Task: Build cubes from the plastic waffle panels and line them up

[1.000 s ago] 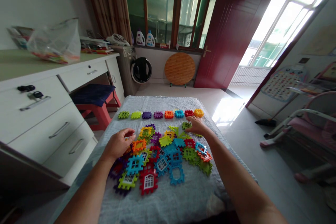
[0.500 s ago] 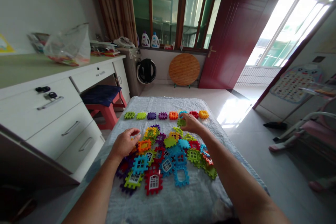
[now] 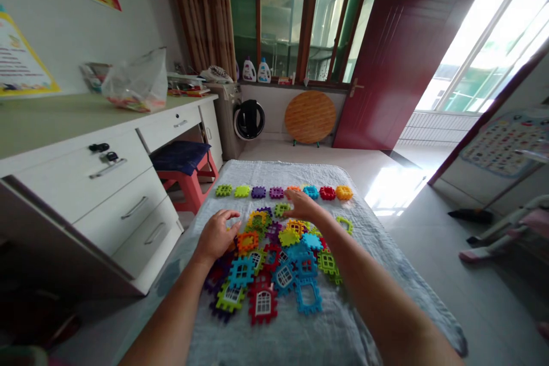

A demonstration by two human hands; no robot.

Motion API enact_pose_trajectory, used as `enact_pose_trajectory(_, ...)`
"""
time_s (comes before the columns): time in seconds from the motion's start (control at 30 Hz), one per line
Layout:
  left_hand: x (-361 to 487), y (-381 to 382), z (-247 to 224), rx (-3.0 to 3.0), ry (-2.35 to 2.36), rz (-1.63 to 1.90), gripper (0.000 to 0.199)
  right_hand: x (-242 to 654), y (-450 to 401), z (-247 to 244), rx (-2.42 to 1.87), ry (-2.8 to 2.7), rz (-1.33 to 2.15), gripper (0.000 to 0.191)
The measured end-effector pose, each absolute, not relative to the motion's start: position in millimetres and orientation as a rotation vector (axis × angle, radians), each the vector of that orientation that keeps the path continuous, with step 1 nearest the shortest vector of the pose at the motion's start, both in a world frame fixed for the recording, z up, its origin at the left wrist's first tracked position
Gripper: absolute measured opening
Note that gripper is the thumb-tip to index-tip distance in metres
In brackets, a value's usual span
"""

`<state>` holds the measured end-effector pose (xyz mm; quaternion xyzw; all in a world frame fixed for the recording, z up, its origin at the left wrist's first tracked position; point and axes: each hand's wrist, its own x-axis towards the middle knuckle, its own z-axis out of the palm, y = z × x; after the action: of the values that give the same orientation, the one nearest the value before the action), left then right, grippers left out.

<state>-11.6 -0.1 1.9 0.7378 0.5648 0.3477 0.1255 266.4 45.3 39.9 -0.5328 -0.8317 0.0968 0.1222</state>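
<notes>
Several coloured toy blocks form a row across the cloth-covered table (image 3: pixel 266 174), from a green block (image 3: pixel 223 190) to a yellow-orange block (image 3: pixel 343 193). My right hand (image 3: pixel 301 206) is closed on a green window piece (image 3: pixel 282 209), just in front of the row, partly covering an orange block (image 3: pixel 294 189). Loose pieces lie heaped nearer me, among them a red piece with a white window (image 3: pixel 263 302) and a blue frame (image 3: pixel 308 295). My left hand (image 3: pixel 218 234) rests at the heap's left edge, fingers apart, beside an orange piece (image 3: pixel 247 243).
A white desk (image 3: pixel 128 126) with a plastic bag (image 3: pixel 139 83) stands on the left, a stool (image 3: pixel 184 163) under it. Behind are a washing machine (image 3: pixel 227 117) and a round wooden board (image 3: pixel 310 116). A red door (image 3: pixel 412 51) is at right.
My right hand has moved left along the row with the green window piece, uncovering the blue block. The view has turned slightly left. My left hand stays beside the heap.
</notes>
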Motion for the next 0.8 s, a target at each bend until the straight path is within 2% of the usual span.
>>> enact_pose_trajectory(0.2,18,-10,38,2.438,1.533,0.999,0.024,350,11,49,-1.537,-2.170,0.249,0.042)
enact_pose_trajectory(0.37,63,15,63,2.653,1.329,0.484,0.035,402,-15,24,-1.678,-2.016,0.334,0.031)
enact_pose_trajectory(0.47,91,38,61,2.711,1.310,0.042,0.048,412,-21,4,-1.721,-1.828,0.280,0.029)
enact_pose_trajectory(0.6,115,62,50,2.733,1.284,-0.108,0.058,419,-23,-13,-1.812,-1.621,0.159,0.031)
enact_pose_trajectory(0.7,124,72,43,2.753,1.269,-0.172,0.056,425,-21,-18,-1.813,-1.538,0.140,0.032)
enact_pose_trajectory(0.8,129,79,39,2.776,1.250,-0.234,0.046,428,-19,-20,-1.817,-1.481,0.128,0.033)
